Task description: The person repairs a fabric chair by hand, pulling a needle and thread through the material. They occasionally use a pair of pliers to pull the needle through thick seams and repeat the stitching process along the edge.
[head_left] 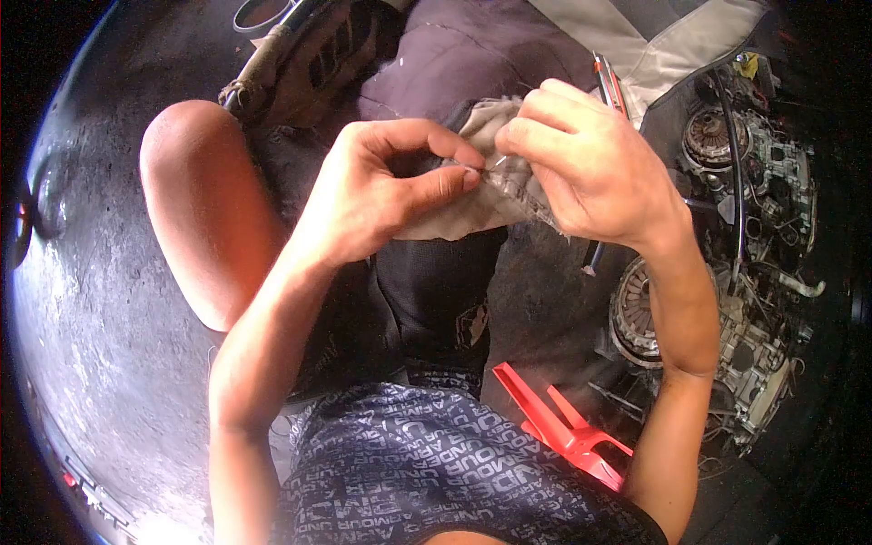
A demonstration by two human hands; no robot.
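Observation:
A beige cloth (pixel 454 222) with a frayed, dark-stitched edge lies over my dark-clothed leg. My left hand (pixel 386 182) is closed, pinching the cloth's edge between thumb and index finger. Close to its right, my right hand (pixel 581 159) is closed too, fingers curled over the frayed part. A thin, shiny sliver that looks like a needle (pixel 501 161) shows at its fingertips. Any thread is too fine to make out. Dark purplish-brown fabric (pixel 490 50) spreads beyond both hands.
Greasy engine parts with round clutch covers (pixel 713 136) stand on the right. A red plastic piece (pixel 568 436) lies near my right forearm. An orange-and-grey tool (pixel 610 84) sits behind my right hand. My bare knee (pixel 195 136) is on the left, above dark flooring (pixel 100 236).

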